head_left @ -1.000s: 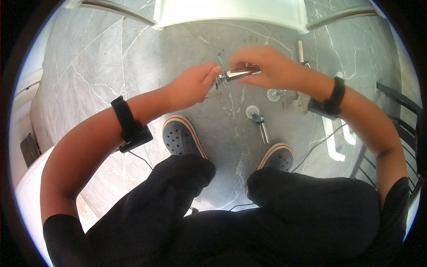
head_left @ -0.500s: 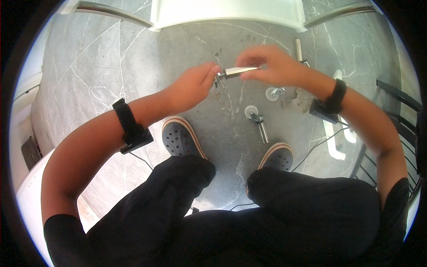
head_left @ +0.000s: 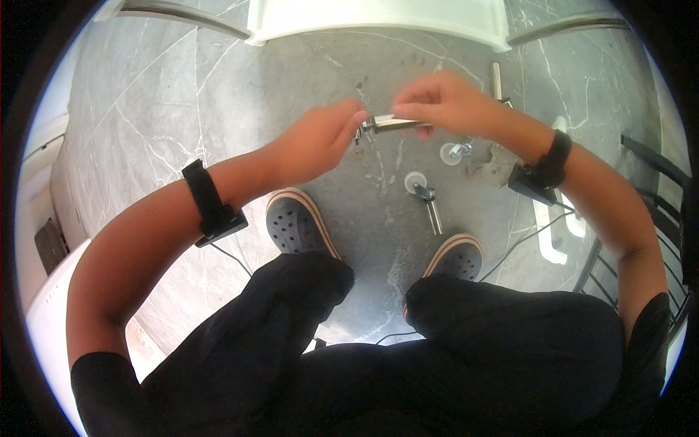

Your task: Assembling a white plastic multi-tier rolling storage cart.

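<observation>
In front of me, above the floor, a shiny metal tube [head_left: 389,122] lies nearly level between my hands. My left hand [head_left: 320,138] is closed at the tube's left end, around a metal caster [head_left: 359,132] whose wheel is hidden behind my fingers. With its fingers above and below the tube, my right hand [head_left: 451,105] grips the right end; it is slightly blurred. Below the hands, a caster with a clear wheel [head_left: 415,180] lies joined to another metal tube [head_left: 435,216]. A loose caster [head_left: 450,154] is under my right wrist.
A further metal tube [head_left: 496,80] lies beyond my right hand. White curved parts [head_left: 546,240] rest on the floor at right, near a black rack [head_left: 659,197]. White furniture with metal legs [head_left: 378,18] stands ahead. Cables run from my wristbands past my shoes [head_left: 298,222].
My right hand has shifted its grip on the tube, its fingers now over the top and below. The tube's right end is a little lower. My left hand stays nearly in place.
</observation>
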`<action>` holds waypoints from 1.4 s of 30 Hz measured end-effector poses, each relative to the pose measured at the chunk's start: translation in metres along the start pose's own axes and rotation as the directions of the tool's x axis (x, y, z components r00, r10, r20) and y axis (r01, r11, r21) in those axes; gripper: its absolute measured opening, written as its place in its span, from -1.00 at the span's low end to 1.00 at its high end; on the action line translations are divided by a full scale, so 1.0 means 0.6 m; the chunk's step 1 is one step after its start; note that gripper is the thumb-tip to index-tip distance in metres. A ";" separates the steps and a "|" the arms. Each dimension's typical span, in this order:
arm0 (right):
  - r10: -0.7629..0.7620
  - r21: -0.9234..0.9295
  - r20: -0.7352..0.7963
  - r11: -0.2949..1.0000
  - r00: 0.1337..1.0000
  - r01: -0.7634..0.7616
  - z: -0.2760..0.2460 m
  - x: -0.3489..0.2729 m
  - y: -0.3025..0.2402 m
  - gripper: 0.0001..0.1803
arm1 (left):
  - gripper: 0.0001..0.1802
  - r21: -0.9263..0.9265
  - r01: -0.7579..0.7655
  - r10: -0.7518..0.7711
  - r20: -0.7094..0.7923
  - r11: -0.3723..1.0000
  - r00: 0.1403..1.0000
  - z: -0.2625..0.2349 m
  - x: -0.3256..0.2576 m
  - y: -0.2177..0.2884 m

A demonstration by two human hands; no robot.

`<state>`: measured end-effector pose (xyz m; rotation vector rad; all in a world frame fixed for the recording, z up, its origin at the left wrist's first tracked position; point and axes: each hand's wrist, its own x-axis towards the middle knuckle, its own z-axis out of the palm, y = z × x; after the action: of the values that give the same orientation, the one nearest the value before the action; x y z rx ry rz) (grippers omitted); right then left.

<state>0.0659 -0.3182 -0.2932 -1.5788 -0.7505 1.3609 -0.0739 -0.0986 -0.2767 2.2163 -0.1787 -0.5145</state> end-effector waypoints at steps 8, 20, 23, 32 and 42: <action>-0.410 -0.317 -0.195 0.886 0.891 0.339 0.004 -0.006 0.026 -0.72 | -0.65 -0.194 0.194 -0.188 0.050 0.962 0.981 -0.002 0.010 0.016; -0.360 -0.204 -0.206 0.925 0.910 0.320 0.023 -0.016 0.036 -0.70 | -0.63 -0.344 0.388 -0.363 0.137 0.855 0.922 0.000 0.000 0.029; -0.106 -0.002 -0.070 0.994 0.992 0.106 0.013 -0.019 0.024 -0.71 | -0.60 -0.182 0.205 -0.197 0.059 0.962 0.979 -0.001 -0.002 0.015; -0.296 -0.192 -0.311 0.950 0.903 0.245 0.029 -0.021 0.025 -0.64 | -0.62 -0.196 0.166 -0.167 0.012 0.967 0.986 0.001 0.000 0.017; -0.358 -0.070 -0.330 0.932 0.873 0.356 0.034 -0.019 0.038 -0.71 | -0.64 -0.082 0.125 -0.124 0.019 0.989 0.992 -0.002 0.000 0.018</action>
<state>0.0412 -0.3329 -0.3088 -1.5330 -0.7857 0.7920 -0.0729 -0.1045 -0.2677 2.1525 -0.0253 -0.5952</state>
